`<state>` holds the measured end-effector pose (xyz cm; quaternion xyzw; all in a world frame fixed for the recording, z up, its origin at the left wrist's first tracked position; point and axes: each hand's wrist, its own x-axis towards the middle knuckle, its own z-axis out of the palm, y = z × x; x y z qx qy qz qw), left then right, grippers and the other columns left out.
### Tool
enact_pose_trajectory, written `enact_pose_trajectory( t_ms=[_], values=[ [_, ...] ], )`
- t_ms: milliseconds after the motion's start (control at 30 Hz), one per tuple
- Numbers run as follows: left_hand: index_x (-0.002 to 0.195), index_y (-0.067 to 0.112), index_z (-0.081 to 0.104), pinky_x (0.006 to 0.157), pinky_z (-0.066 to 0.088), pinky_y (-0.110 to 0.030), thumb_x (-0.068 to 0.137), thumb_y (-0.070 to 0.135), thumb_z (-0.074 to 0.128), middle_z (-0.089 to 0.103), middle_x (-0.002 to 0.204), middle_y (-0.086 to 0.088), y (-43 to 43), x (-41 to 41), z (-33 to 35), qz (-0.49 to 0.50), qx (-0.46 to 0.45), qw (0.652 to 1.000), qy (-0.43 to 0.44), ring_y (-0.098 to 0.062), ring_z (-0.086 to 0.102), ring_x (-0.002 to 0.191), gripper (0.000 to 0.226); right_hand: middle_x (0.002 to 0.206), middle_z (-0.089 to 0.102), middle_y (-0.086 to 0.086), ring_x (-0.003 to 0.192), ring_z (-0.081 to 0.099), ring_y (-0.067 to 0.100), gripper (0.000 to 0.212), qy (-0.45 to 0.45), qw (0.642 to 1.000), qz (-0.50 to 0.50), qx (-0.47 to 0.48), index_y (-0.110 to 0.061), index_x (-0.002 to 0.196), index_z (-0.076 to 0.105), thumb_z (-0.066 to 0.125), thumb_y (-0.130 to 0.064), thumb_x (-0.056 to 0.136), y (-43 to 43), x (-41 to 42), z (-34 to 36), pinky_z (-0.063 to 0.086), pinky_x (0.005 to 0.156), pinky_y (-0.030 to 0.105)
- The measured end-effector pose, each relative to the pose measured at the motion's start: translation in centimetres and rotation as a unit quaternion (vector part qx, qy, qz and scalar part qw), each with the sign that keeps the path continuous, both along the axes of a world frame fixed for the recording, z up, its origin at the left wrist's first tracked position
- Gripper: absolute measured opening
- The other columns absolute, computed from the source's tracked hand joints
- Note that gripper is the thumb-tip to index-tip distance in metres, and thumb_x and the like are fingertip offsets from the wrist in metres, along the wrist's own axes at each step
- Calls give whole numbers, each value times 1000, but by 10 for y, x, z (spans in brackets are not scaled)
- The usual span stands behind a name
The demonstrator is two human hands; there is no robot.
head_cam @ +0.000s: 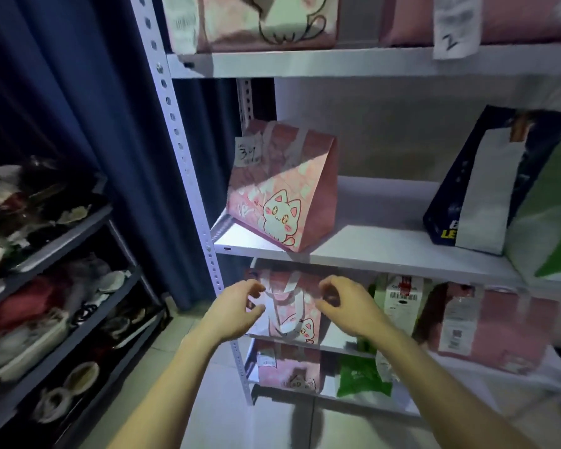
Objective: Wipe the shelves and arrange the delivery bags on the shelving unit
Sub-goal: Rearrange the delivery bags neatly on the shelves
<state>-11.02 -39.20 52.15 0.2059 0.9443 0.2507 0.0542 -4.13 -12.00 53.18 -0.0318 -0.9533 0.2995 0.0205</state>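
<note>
A white metal shelving unit (386,251) fills the right of the view. On its middle shelf a pink cat-print delivery bag (285,189) stands at the left end. One shelf below, another pink cat bag (292,312) with white handles sits between my hands. My left hand (240,306) is at the bag's left side and my right hand (344,303) at its right side, fingers curled and apart, close to the handles; I cannot tell if they touch it. No cloth is in view.
A dark blue bag with a white panel (476,189) and a green bag (551,222) stand on the middle shelf's right. More pink bags (486,325) and a green pouch (360,377) fill the lower shelves. A dark shoe rack (62,286) stands left, before a blue curtain (94,92).
</note>
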Motion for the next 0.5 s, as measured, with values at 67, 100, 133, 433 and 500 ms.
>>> enact_pose_trajectory(
  t_ms=[67,100,133,433,500],
  values=[
    [139,26,62,92,58,-29,103,35,67,70,130,5,-6,10,17,-10,-39,999,-8,-10,68,97,38,129,65,-7,103,63,9,40,-35,998,21,40,-26,133,63,68,-44,98,2,13,7,54,93,29],
    [139,26,62,92,57,-28,103,34,67,70,129,5,-7,15,26,-11,-53,998,-8,-10,69,98,37,129,65,-6,102,63,10,40,-47,997,28,53,-26,133,63,67,-45,98,3,18,11,54,92,29],
    [139,25,62,92,57,-27,103,34,67,70,128,4,-8,20,34,-12,-60,998,-11,-11,69,99,37,129,64,-7,101,63,10,39,-54,996,33,62,-27,132,63,67,-46,98,4,23,15,54,91,30],
    [139,21,63,89,54,-23,104,31,70,71,130,0,3,66,83,5,-68,998,-3,-11,67,99,37,119,66,-7,102,62,11,33,-11,998,55,35,-25,123,67,66,-45,97,4,55,46,55,93,34],
    [138,20,63,88,51,-22,104,29,70,71,131,-2,6,72,89,10,-61,998,3,-13,66,100,36,118,67,-7,102,62,12,31,-2,998,50,26,-25,122,68,66,-43,97,2,59,49,56,92,34]
  ],
)
